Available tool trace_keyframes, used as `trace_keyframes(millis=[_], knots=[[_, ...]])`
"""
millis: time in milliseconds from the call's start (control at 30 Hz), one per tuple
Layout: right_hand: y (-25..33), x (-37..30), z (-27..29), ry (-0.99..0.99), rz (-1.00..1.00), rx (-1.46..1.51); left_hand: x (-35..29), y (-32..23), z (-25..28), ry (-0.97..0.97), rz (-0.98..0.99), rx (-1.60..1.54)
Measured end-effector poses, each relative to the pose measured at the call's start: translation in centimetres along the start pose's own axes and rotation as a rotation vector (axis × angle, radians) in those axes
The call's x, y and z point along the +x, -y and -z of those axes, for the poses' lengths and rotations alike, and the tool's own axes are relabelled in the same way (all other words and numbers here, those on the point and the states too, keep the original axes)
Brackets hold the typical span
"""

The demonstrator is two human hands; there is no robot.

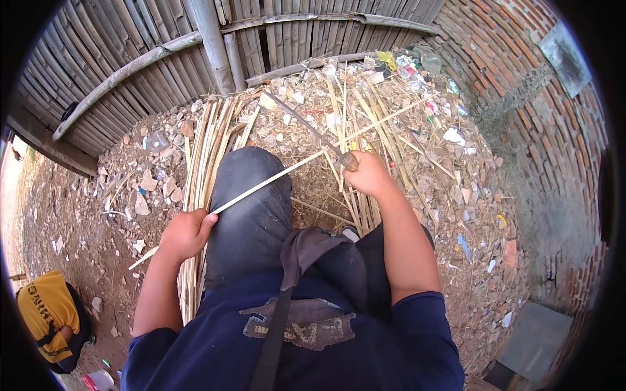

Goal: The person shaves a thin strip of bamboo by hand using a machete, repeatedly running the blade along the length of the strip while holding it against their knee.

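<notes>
My left hand (pixel 186 234) is closed round a long, pale bamboo strip (pixel 270 181), close to my left knee. The strip slants up to the right across the dark trouser leg, and its tail pokes out below the hand. In my right hand (pixel 370 174) is a long, narrow-bladed knife (pixel 301 122), gripped by its short wooden handle. Its blade points up and to the left, away from me. The strip meets the knife near the handle; whether the edge is cutting into it, I cannot tell.
A bundle of bamboo strips (pixel 203 153) lies beside my left leg, with more loose strips (pixel 385 133) ahead on the right. Stones and litter cover the ground. A bamboo wall (pixel 143 65) stands ahead, a brick wall (pixel 554 143) at right. Another person in yellow (pixel 47 309) is at lower left.
</notes>
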State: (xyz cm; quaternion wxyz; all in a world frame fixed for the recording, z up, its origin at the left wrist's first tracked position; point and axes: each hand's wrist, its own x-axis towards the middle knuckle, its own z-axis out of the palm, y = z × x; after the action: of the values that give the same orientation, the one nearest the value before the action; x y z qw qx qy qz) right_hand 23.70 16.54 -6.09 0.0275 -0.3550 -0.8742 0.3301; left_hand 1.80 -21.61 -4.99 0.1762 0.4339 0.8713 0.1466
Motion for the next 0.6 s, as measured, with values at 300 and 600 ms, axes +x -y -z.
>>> trace_keyframes(millis=[300,600], knots=[[-3.3,1.6,0.5,-0.078,-0.035,0.001,0.5,-0.1,0.3,0.016,-0.021,0.033],[-1.4,1.9,0.0,0.099,-0.113,0.084,1.1,1.1,-0.6,0.072,-0.017,-0.086]])
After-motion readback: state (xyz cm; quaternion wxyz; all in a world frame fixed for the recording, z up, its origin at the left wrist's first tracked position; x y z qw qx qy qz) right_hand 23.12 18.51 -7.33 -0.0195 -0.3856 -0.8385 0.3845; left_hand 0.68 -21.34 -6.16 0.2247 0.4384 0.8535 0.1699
